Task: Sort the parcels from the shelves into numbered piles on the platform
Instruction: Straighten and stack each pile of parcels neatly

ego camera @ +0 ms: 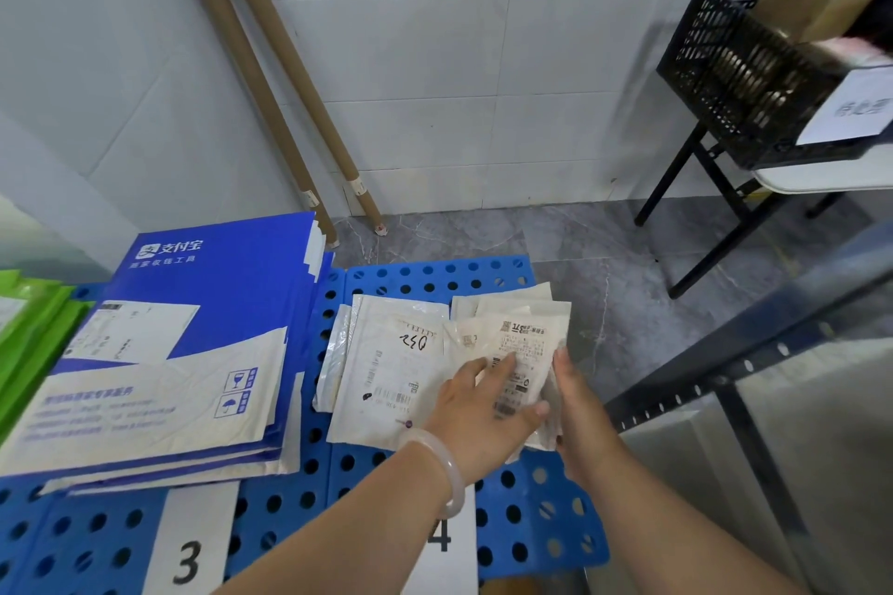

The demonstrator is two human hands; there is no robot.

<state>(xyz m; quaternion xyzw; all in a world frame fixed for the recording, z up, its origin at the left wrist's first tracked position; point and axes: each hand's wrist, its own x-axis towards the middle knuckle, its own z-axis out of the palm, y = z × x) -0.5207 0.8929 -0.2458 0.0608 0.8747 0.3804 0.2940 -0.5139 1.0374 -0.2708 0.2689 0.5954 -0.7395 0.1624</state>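
**Parcel drop at pile 4**

Step in hand: a small white parcel (pixel 524 348) is being set on the stack of white mailers (pixel 386 367) just behind label 4 (pixel 442 541) on the blue platform (pixel 531 522). The parcel lies print-up on the right part of that stack, overlapping the pen-marked mailer.

Hands are close together, both on the parcel. The left hand (pixel 478 420) lies flat on top, fingers straight. The right hand (pixel 580 411) runs along its right edge; can't tell whether it pinches or only steadies.

Left of label 4 is label 3 (pixel 188 560), with blue mailers (pixel 193 353) behind it. Right of label 4 is a metal shelf frame (pixel 725 377).

Judgement: placement is nearly done. Next: let go and square the stack. The bags look slick and loosely fanned, so they could slide. Then fetch the next parcel from the shelves and read its number before choosing a pile.
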